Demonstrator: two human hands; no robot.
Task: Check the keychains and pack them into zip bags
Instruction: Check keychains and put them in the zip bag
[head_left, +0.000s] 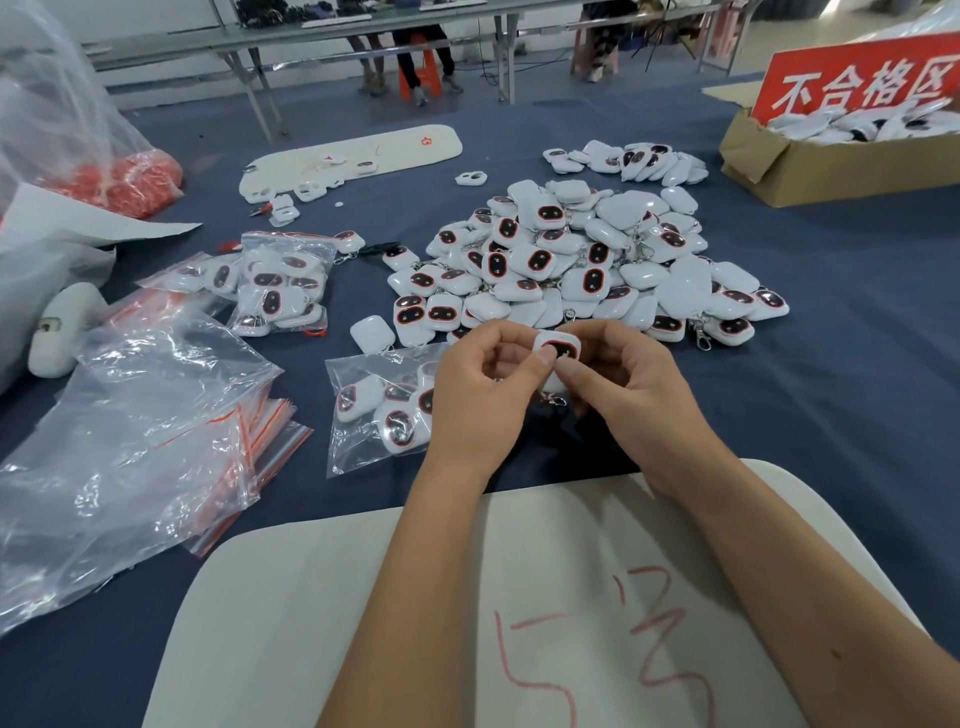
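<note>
On the blue table (779, 415), filled zip bags (280, 283) lie packed; a big pile (582, 260) remains. Your left hand (483, 395) and right hand (628, 389) pinch one keychain (558, 347) for checking.

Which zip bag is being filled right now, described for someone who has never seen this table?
Start at the big heap of white keychains in the middle of the blue table. Come toward the person to the left hand; the partly filled zip bag lies flat right beside it. Unlike the fuller bags farther left, it holds only a few keychains.
</note>
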